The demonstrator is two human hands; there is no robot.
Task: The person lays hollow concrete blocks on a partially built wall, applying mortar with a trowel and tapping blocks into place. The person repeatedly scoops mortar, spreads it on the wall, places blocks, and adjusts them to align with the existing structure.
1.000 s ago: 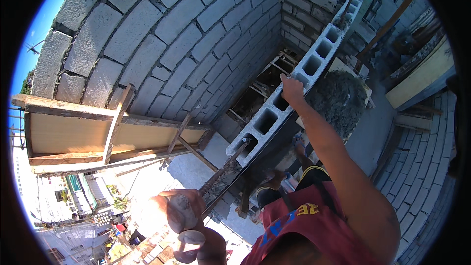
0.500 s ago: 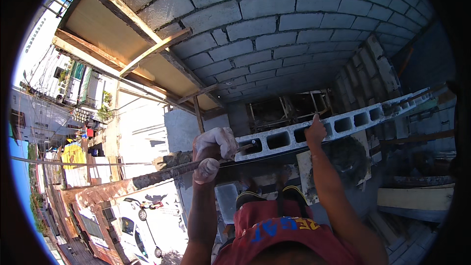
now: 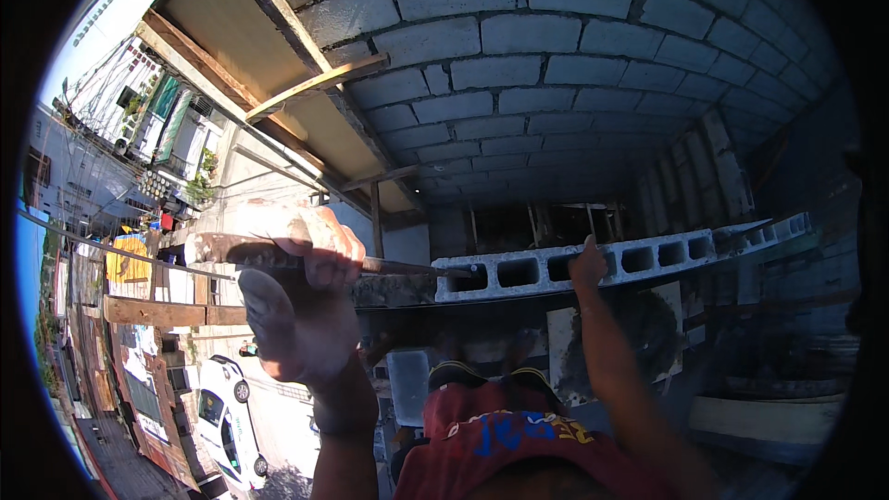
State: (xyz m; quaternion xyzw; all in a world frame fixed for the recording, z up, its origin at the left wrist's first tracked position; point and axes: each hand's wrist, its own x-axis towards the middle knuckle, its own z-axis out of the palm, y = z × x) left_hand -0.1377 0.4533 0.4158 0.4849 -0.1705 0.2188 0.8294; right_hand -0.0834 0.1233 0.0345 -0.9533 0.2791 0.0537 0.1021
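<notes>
My left hand (image 3: 319,268), pale with dust, is wrapped around a brown rod (image 3: 394,267). Its thick end (image 3: 222,248) juts out to the left of the fist, while the thin end reaches into the leftmost hole of the hollow concrete block (image 3: 505,291). My right hand (image 3: 587,266) grips the row of blocks from above, one finger stretched over the far edge and the others around a web between holes. What those fingers touch inside the hole is hidden.
A grey block wall (image 3: 500,46) rises ahead, with a timber-framed board (image 3: 218,32) at its left. Behind the block row, a mortar-covered board (image 3: 667,352) lies near my right forearm. At lower left, far below, a white car (image 3: 227,417) stands on the street.
My left hand has moved left and appears larger, nearer the camera, still around the rod. My right hand stays on the block. The whole view has shifted slightly.
</notes>
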